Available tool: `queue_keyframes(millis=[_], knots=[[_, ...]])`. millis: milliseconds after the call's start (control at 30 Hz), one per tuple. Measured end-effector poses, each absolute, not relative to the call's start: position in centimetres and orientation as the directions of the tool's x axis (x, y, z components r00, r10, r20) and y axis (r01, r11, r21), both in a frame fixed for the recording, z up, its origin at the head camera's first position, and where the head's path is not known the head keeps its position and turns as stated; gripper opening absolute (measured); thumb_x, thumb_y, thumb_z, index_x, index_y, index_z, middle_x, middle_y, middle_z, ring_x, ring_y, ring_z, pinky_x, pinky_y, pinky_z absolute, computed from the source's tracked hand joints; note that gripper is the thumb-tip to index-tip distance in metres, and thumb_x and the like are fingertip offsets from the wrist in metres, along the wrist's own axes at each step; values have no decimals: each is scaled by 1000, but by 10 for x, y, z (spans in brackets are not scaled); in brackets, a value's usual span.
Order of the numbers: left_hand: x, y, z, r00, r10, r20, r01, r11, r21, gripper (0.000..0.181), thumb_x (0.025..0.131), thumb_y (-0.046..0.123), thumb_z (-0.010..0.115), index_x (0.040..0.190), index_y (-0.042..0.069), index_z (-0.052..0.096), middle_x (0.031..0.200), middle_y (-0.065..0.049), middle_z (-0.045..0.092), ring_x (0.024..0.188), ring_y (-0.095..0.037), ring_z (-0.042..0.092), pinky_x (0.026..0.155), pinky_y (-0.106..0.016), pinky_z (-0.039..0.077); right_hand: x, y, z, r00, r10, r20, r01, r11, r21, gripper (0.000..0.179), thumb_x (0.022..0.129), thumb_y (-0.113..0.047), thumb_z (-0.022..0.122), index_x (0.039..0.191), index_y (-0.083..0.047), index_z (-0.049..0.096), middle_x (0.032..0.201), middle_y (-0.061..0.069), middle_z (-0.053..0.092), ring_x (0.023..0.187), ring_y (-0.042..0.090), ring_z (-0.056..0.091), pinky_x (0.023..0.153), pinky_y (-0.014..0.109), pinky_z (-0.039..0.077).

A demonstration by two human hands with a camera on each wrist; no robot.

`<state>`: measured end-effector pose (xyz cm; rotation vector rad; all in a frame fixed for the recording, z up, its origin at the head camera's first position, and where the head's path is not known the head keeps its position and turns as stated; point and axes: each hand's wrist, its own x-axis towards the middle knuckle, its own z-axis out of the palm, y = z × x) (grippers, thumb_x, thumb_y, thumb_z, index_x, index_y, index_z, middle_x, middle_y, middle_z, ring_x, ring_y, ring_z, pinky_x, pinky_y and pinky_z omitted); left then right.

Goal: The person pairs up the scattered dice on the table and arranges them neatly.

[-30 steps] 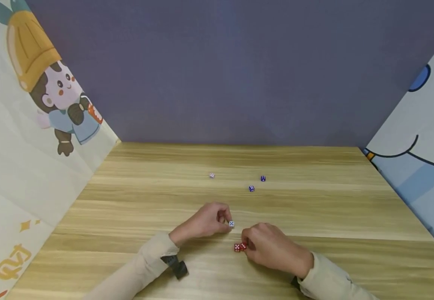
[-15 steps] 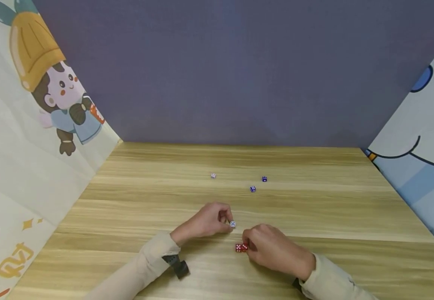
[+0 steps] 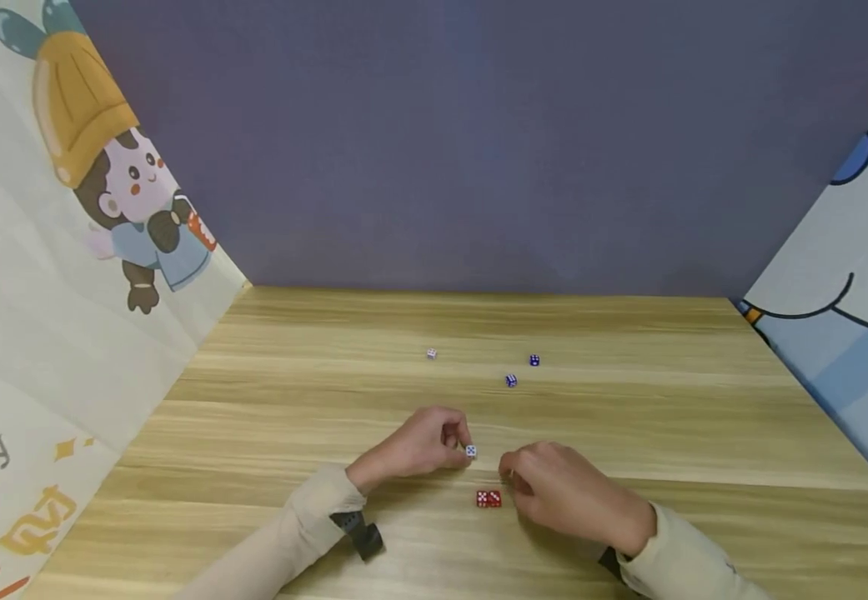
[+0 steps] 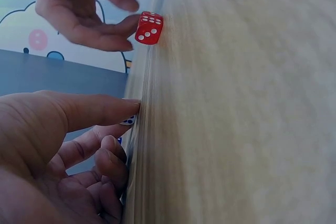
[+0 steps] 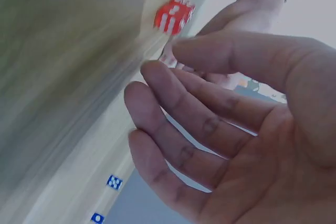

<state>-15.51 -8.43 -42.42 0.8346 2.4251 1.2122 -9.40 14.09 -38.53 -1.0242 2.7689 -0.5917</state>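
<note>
Withdrawn from the red dice [image 3: 489, 498] to its left, the right hand [image 3: 567, 490] curves loosely; the left hand [image 3: 420, 442] pinches a white die [image 3: 471, 451].

We see the left hand [image 4: 31, 145] low at the side, its fingertips pinching a white die [image 4: 128, 121] with dark pips, mostly covered by a finger. Above it, we find the right hand [image 4: 68, 17] with its fingers parted near a red die [image 4: 149, 28], which shows three white pips on one face. The pale wooden table [image 4: 252, 103] fills our other side, and behind the hands we make out a blue-grey wall [image 4: 63, 69] and a printed panel [image 4: 16, 27]
</note>
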Motion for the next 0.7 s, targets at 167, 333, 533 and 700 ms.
queue_keyframes(millis=[167,333,533,700], knots=[[-155,-88,-424,-795,607,-5,375,496,783,16,79,4,80,85,8,67,66,4,53,59,-6,46,56,-21,40,-106,142,-385,-776,-627,70,-599,699,-390,12,85,-3,69,96,-4,73,73,-7,63,62,-2,51,57,21,47],[-155,-90,-424,-790,613,8,388,489,781,16,79,3,80,85,9,66,66,4,53,59,-6,46,55,-21,40,-118,141,-387,-805,-575,144,-577,705,-411,13,87,-5,70,99,-4,73,81,-5,67,68,-1,56,61,22,51],[-156,-87,-425,-780,625,5,391,482,784,16,78,4,81,84,9,66,66,5,53,59,-5,47,55,-20,40,-139,140,-385,-813,-534,233,-577,684,-446,12,87,-3,71,99,-2,73,83,-2,69,72,2,61,63,20,52],[-156,-84,-425,-778,629,-2,385,478,789,16,78,3,81,83,8,66,66,3,53,59,-5,46,54,-20,39,-159,134,-380,-820,-503,272,-569,676,-468,12,89,-5,71,100,-2,74,86,0,72,73,4,63,65,21,52]])
